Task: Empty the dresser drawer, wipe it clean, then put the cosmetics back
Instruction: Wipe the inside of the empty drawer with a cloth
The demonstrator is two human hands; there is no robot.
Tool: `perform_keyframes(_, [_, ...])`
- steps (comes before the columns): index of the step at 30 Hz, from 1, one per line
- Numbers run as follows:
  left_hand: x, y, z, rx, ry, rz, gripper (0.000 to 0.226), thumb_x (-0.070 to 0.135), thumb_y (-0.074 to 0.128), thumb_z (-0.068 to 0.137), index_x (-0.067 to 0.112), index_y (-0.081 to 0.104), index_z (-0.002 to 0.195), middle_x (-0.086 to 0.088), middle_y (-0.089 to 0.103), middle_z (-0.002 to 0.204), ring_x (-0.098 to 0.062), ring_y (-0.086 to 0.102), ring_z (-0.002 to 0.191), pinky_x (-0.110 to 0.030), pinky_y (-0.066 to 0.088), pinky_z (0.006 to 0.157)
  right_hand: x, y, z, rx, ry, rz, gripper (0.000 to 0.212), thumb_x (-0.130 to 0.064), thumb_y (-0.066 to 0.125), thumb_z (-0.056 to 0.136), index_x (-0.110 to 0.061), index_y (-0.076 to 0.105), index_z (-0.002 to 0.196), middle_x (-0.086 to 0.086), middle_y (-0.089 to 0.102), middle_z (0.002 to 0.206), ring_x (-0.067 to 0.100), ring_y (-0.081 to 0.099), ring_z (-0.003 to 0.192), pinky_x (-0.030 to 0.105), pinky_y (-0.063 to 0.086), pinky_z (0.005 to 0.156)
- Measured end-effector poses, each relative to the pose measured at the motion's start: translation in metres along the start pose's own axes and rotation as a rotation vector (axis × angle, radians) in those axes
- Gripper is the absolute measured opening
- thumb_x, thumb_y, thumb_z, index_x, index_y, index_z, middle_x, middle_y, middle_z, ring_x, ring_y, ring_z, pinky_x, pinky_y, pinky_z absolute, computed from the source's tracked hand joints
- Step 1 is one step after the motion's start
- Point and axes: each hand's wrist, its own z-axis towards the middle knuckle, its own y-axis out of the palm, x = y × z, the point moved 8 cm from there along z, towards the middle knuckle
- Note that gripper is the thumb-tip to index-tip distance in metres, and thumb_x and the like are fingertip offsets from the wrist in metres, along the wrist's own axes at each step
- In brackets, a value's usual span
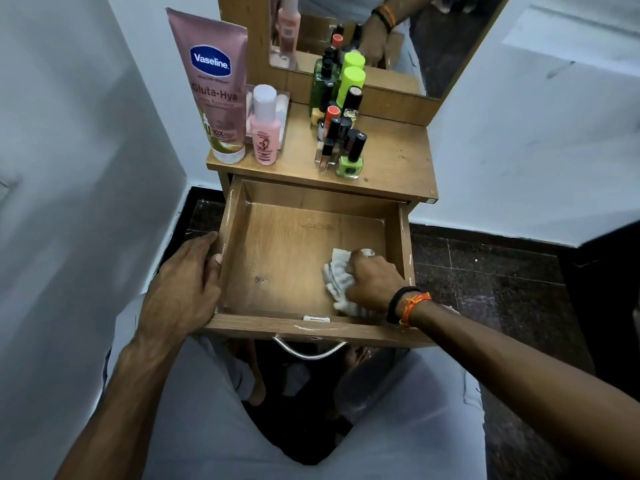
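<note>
Right hand (375,278) grips a crumpled cloth (337,277) against the floor of the pulled-out drawer (277,244) (near its right wall), left hand (183,285) grasps the drawer's left wall, and the cosmetics (341,129) stand on the table (394,157) above.

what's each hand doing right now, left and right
Left hand: fingers curled round the left wall of the drawer, gripping it.
Right hand: closed on the cloth, pressing it on the drawer floor.
</note>
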Motion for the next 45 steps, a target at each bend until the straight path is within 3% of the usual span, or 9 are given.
perform_keyframes(4, [0.006,-0.003,-0.001,0.006,0.017,-0.003,0.040,0.022,0.047,0.102,0.010,0.051,0.140,-0.013,0.059,0.136,-0.032,0.057,0.120,-0.045,0.046,0.096,-0.013,-0.015,-0.001,0.039,-0.094,0.233,0.030,-0.016,0.071,0.084,-0.025,0.062,0.112,-0.004,0.061,0.105,0.009,0.059,0.080,0.015,0.046,0.060])
perform_keyframes(8, [0.006,-0.005,-0.002,0.009,0.015,-0.013,0.038,0.021,0.049,0.102,0.011,0.053,0.138,-0.013,0.060,0.134,-0.033,0.058,0.118,-0.045,0.047,0.096,-0.025,-0.063,-0.032,0.482,-0.258,-0.180,0.034,-0.022,0.071,0.082,-0.019,0.069,0.116,0.008,0.060,0.108,0.022,0.056,0.090,0.029,0.049,0.070])
perform_keyframes(11, [0.006,-0.004,-0.002,-0.003,0.022,-0.008,0.037,0.023,0.048,0.102,0.013,0.053,0.137,-0.011,0.062,0.131,-0.031,0.059,0.114,-0.045,0.048,0.092,-0.003,-0.072,-0.048,0.633,-0.153,-0.421,0.040,-0.019,0.076,0.072,-0.013,0.070,0.111,0.015,0.061,0.114,0.029,0.055,0.092,0.039,0.052,0.069])
perform_keyframes(17, [0.006,-0.006,-0.004,-0.001,0.022,-0.011,0.036,0.022,0.048,0.102,0.012,0.054,0.136,-0.011,0.062,0.129,-0.032,0.060,0.113,-0.044,0.048,0.091,0.044,-0.050,-0.036,0.558,0.045,-0.518,0.043,-0.024,0.068,0.081,-0.017,0.063,0.123,0.010,0.056,0.130,0.035,0.053,0.103,0.046,0.048,0.072])
perform_keyframes(24, [0.009,-0.008,-0.004,0.008,0.039,-0.022,0.034,0.018,0.048,0.102,0.010,0.056,0.134,-0.011,0.065,0.125,-0.031,0.061,0.109,-0.039,0.045,0.086,0.057,-0.054,0.015,0.470,-0.034,-0.315,0.059,-0.009,0.054,0.088,-0.011,0.040,0.145,0.015,0.031,0.152,0.041,0.036,0.133,0.053,0.050,0.098])
perform_keyframes(30, [0.008,-0.008,-0.006,0.014,0.061,-0.025,0.033,0.021,0.047,0.102,0.015,0.056,0.133,-0.007,0.065,0.124,-0.028,0.061,0.107,-0.039,0.046,0.083,0.063,-0.060,0.028,0.503,-0.009,-0.197,0.058,-0.016,0.045,0.094,-0.013,0.028,0.150,0.017,0.028,0.151,0.040,0.044,0.129,0.053,0.052,0.095])
perform_keyframes(37, [0.007,-0.006,-0.004,0.006,0.038,-0.026,0.034,0.020,0.048,0.102,0.013,0.056,0.135,-0.008,0.065,0.125,-0.030,0.061,0.108,-0.041,0.047,0.085,0.056,-0.016,-0.033,0.354,0.063,-0.213,0.077,-0.008,0.054,0.090,-0.014,0.012,0.155,0.013,-0.003,0.162,0.043,0.038,0.134,0.046,0.052,0.095])
perform_keyframes(41, [0.006,-0.006,-0.006,0.012,0.046,-0.023,0.035,0.020,0.048,0.102,0.014,0.055,0.136,-0.009,0.065,0.127,-0.030,0.061,0.110,-0.043,0.049,0.087,0.057,-0.013,-0.056,0.328,0.028,-0.215,0.083,-0.008,0.059,0.088,-0.018,0.011,0.154,0.015,0.004,0.162,0.035,0.056,0.115,0.041,0.052,0.086])
perform_keyframes(45, [0.008,-0.010,-0.006,0.032,0.020,-0.026,0.035,0.017,0.049,0.101,0.015,0.055,0.136,-0.008,0.064,0.130,-0.031,0.061,0.113,-0.046,0.050,0.090,0.058,-0.031,-0.033,0.352,-0.012,-0.143,0.079,-0.007,0.057,0.092,-0.017,0.011,0.155,0.018,0.011,0.161,0.038,0.059,0.107,0.051,0.053,0.088])
